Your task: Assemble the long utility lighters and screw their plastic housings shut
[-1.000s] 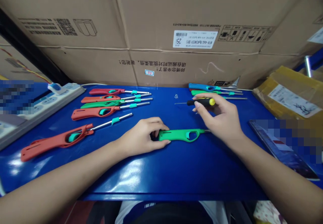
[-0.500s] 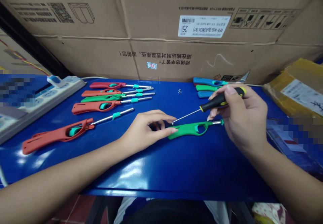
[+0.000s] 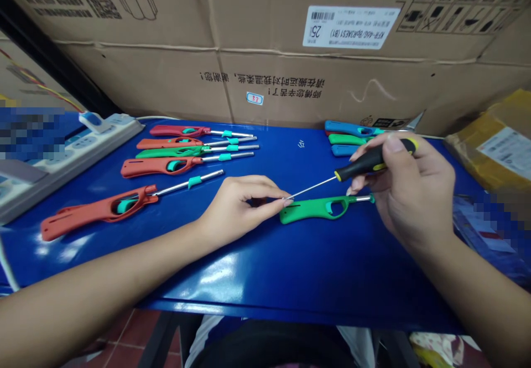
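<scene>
A green stick lighter (image 3: 315, 209) lies on the blue table (image 3: 290, 268) in front of me. My right hand (image 3: 409, 191) is closed on a black and yellow screwdriver (image 3: 373, 161), whose thin shaft slants down to the lighter's left end. My left hand (image 3: 240, 205) pinches thumb and forefinger together right at the shaft's tip, beside the lighter's butt; whether a small part sits in the pinch I cannot make out.
Several red and green lighters (image 3: 166, 166) lie in a row at the left. A few blue and green lighters (image 3: 350, 135) lie at the back right. A white power strip (image 3: 74, 152) sits far left, cardboard boxes (image 3: 265, 41) behind, a yellow parcel (image 3: 498, 141) at right.
My right hand lifted the screwdriver off the table and tilted its tip down to the lighter's left end. My left hand let go of the lighter's butt and pinched at the tip.
</scene>
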A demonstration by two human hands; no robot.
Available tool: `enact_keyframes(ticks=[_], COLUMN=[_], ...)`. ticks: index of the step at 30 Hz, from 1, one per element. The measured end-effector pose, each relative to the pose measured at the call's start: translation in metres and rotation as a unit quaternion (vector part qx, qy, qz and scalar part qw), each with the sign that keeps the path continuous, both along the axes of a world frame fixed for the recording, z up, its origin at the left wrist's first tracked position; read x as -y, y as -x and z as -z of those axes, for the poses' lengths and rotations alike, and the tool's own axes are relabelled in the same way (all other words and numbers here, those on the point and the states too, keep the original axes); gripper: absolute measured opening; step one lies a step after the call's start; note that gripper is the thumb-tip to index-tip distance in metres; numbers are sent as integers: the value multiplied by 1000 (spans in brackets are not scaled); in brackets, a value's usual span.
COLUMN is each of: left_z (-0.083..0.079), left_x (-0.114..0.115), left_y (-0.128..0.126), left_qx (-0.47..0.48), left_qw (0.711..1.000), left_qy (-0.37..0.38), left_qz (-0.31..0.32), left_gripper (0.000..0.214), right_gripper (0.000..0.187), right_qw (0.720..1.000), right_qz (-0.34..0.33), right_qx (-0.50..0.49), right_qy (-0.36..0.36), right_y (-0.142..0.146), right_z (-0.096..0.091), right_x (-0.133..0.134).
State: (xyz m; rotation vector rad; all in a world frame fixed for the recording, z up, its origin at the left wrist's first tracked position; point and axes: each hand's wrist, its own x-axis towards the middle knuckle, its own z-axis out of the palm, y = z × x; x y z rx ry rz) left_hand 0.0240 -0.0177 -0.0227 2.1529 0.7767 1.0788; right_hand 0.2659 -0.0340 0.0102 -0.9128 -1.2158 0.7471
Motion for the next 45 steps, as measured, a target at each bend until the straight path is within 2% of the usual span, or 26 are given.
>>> enact_keyframes(ticks=[33,35,37,41,45], left_z=[0,1,0,-1,-1], left_x=[5,5,5,5,4], left_y=[3,4,5,8,8], left_qx=[-69,-93,-118,-160,-166], left_qw=[997,995,991,983,982], left_qy=[-39,-48,-60,-89,-91], left_qz=[10,4,2,10,14], left_gripper=[13,14,15,19,20], right_gripper=[12,9,9,22,26], right_qw=[996,992,987,972,966], right_qz=[-6,-29,-83,-181,-190], right_qx=[76,99,114,139,167], right_qy=[-49,-68,-74,-58,-57], right_y=[1,0,0,-2,-2], right_z=[-1,-1,-1,-3,-5], right_x=[5,9,14,25,28])
